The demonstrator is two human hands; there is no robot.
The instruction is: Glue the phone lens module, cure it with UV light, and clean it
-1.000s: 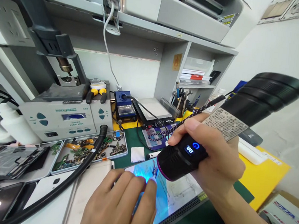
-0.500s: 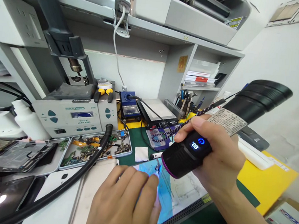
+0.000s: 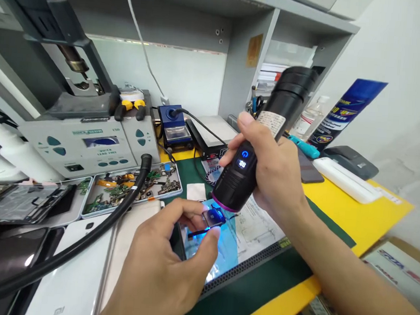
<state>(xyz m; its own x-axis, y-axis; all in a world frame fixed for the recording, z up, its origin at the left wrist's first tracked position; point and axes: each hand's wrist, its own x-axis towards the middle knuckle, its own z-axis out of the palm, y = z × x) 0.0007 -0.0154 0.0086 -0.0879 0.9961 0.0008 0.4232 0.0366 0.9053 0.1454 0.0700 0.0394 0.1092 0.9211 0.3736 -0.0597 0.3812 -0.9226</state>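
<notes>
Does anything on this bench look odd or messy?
The black hose looks out of place: it sprawls across the white panel and the tray of jumbled circuit boards. I see no spill. The part in the left hand is too small to judge for damage.

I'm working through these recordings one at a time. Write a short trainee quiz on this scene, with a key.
1. Multiple choice: which hand holds the black torch?
a) left
b) right
c) both
2. True or false: the left hand holds a small part near the torch's purple-rimmed end.
3. Fill in: in the picture, the blue spray can stands to the ____ of the torch.

Key: 1: b, the right hand. 2: true. 3: right.
</notes>
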